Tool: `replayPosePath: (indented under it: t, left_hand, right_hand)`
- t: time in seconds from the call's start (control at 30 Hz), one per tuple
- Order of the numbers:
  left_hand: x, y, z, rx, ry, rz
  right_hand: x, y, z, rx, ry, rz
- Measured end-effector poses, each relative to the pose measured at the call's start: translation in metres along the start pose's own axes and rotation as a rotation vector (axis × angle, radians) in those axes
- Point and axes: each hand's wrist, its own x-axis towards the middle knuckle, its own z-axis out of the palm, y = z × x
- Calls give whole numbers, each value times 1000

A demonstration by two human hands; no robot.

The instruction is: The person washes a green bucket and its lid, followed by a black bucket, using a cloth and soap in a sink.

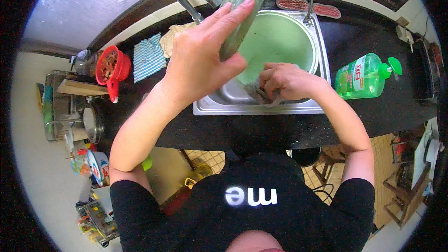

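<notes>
Over sink | dish held in wide left grip's thumb crook | right grip clenches cloth

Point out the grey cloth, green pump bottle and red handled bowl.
Grey cloth (255,93): head view, its left part.
Green pump bottle (362,77): head view, middle of the body.
Red handled bowl (125,68): head view, right-hand wall.
</notes>
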Motion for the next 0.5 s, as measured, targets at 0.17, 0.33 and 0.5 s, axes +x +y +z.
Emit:
replayPosePath:
  t: [0.17,0.33,0.5]
  left_hand:
    - [-5,2,2,27,-3,-13]
    - [-4,4,5,-32,9,-11]
    - [-9,5,11,-96,15,3]
  right_hand:
    - [-29,15,-37,-124,400,227]
    - [-34,78,-61,-489,826,574]
    - [-57,75,-35,-260,828,987]
